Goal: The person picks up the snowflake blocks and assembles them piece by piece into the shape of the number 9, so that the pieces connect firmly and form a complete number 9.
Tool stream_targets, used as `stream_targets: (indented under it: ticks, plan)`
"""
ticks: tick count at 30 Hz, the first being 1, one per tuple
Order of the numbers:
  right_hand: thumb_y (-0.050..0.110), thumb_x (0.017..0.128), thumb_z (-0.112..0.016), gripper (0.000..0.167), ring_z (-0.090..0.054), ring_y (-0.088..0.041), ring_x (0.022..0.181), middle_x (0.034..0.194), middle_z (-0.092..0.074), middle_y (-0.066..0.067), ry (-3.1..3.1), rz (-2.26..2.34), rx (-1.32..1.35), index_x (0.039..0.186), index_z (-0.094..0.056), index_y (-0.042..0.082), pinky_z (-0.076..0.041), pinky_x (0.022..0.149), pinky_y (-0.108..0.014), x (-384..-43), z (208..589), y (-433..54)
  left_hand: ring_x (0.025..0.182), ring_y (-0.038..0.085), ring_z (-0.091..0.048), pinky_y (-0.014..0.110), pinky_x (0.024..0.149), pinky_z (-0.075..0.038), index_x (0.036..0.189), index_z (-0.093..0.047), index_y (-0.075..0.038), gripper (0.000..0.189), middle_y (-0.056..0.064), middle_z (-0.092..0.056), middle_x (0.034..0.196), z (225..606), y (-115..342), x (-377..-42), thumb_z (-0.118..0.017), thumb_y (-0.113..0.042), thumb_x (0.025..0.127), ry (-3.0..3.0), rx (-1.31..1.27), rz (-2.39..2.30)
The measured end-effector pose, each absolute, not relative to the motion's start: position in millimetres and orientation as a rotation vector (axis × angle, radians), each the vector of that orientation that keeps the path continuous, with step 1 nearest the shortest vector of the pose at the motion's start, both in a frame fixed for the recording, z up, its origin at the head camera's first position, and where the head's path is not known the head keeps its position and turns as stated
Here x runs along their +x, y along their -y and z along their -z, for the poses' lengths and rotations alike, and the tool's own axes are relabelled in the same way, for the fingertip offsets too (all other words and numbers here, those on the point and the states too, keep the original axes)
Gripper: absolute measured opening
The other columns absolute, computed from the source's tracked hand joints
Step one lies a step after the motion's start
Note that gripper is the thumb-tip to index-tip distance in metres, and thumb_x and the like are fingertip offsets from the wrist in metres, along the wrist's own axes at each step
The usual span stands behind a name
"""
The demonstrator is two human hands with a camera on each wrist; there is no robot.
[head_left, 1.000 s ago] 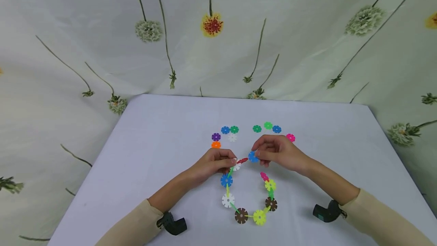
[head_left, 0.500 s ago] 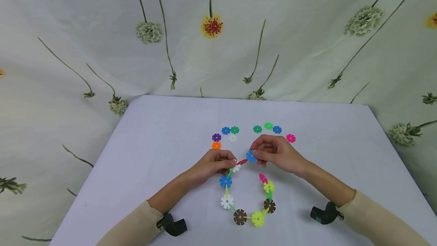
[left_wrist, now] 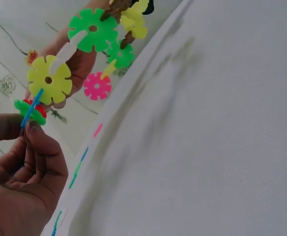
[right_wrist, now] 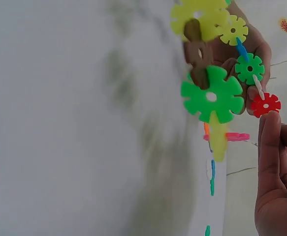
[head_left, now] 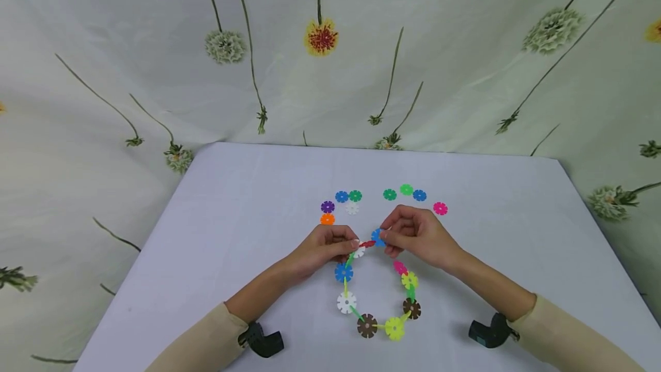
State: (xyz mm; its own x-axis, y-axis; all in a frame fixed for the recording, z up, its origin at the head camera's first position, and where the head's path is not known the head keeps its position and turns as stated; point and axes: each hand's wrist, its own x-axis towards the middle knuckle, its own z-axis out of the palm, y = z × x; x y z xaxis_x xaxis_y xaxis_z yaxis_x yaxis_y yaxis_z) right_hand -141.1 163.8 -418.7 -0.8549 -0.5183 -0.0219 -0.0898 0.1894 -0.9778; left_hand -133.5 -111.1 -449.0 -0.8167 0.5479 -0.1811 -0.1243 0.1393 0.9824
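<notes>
A looped chain of notched plastic discs hangs between and below the hands, its pieces joined edge to edge in several colours. My left hand pinches the chain by its upper left end, near a white disc. From there a red disc points right. Between thumb and fingers my right hand holds a blue disc, its left edge right at the red one. The chain's other end, a pink disc, hangs free below the right hand. In the right wrist view, the right fingertips cover the blue disc.
Behind the hands several loose discs lie on the white table, among them a purple disc, an orange disc and a loose pink disc. A flower-printed cloth hangs behind the table.
My right hand has come slightly left with the blue disc, closing the small gap to the red disc. The left hand has barely moved; the chain sways a little.
</notes>
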Motion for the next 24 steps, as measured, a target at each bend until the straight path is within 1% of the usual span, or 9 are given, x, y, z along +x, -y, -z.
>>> stream_targets:
  ticks: [5,8,11,15,18,21,24]
  plan:
    - [0.008,0.099,-0.076,0.019,-0.082,-0.031,0.079,0.102,-0.074,-0.037,-2.108,1.751,-0.522,0.111,-0.065,-0.002,-0.068,0.075,-0.035,-137,425,-163,0.078,0.012,-0.06,0.019,0.076,-0.055,0.114,-0.071,0.002,0.022,-0.006,-0.066,0.084,451,108,-134,-0.066,-0.018,0.105,-1.941,0.413,-1.715]
    - [0.008,0.1,-0.075,0.02,-0.082,-0.025,0.078,0.103,-0.073,-0.04,-2.091,1.775,-0.494,0.111,-0.063,-0.004,-0.068,0.076,-0.036,-135,429,-161,0.078,0.012,-0.061,0.019,0.076,-0.056,0.113,-0.071,0.002,0.021,-0.006,-0.067,0.085,452,106,-134,-0.067,-0.017,0.105,-1.944,0.416,-1.716]
    - [0.009,0.1,-0.075,0.021,-0.082,-0.022,0.078,0.103,-0.073,-0.04,-2.085,1.778,-0.488,0.111,-0.063,-0.004,-0.068,0.076,-0.035,-134,430,-160,0.077,0.012,-0.062,0.019,0.076,-0.057,0.113,-0.07,0.002,0.021,-0.006,-0.068,0.085,454,106,-133,-0.067,-0.017,0.106,-1.943,0.429,-1.713]
    - [0.009,0.1,-0.075,0.019,-0.081,-0.021,0.077,0.102,-0.073,-0.04,-2.072,1.774,-0.51,0.11,-0.064,-0.003,-0.068,0.076,-0.036,-135,428,-161,0.075,0.012,-0.063,0.02,0.075,-0.059,0.11,-0.07,0.002,0.02,-0.006,-0.067,0.083,451,106,-132,-0.067,-0.017,0.106,-1.92,0.453,-1.715]
    - [0.01,0.101,-0.074,0.018,-0.082,-0.024,0.078,0.101,-0.073,-0.039,-2.058,1.759,-0.538,0.111,-0.066,-0.002,-0.068,0.077,-0.037,-137,425,-163,0.071,0.011,-0.062,0.021,0.072,-0.058,0.106,-0.069,0.0,0.02,-0.005,-0.065,0.081,446,105,-132,-0.065,-0.019,0.107,-1.914,0.489,-1.709]
    - [0.012,0.102,-0.073,0.016,-0.081,-0.027,0.078,0.101,-0.075,-0.038,-2.055,1.721,-0.567,0.112,-0.068,0.0,-0.068,0.076,-0.036,-139,421,-161,0.072,0.012,-0.062,0.022,0.071,-0.056,0.106,-0.068,-0.002,0.022,-0.002,-0.065,0.084,441,101,-134,-0.062,-0.023,0.108,-1.923,0.542,-1.71]
    - [0.013,0.103,-0.072,0.017,-0.081,-0.031,0.08,0.103,-0.075,-0.036,-2.041,1.687,-0.594,0.114,-0.067,0.001,-0.068,0.076,-0.034,-140,418,-158,0.077,0.014,-0.061,0.022,0.074,-0.054,0.111,-0.069,-0.004,0.023,-0.001,-0.065,0.088,438,95,-135,-0.062,-0.026,0.108,-1.941,0.575,-1.719]
